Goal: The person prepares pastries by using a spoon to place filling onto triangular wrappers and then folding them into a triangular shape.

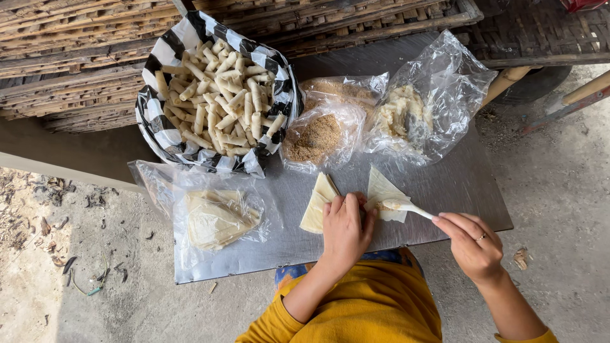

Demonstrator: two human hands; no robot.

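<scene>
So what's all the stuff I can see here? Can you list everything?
rolls: too many to count, pale cream, piled in the lined basket
basket liner: one, black-and-white striped, around the rolls
bags of crumbs: two, clear with brown crumbs, middle of the tray
bag of filling: one, clear with whitish mash, right of the crumbs
bag of wrappers: one, clear with pale sheets, left on the tray
loose wrappers: two piles, pale yellow triangles, by the hands
spoon: one, white, tip on the right wrapper
tray: one, grey metal, under everything
left hand: on the wrappers
right hand: holds the spoon, wears a ring
</scene>
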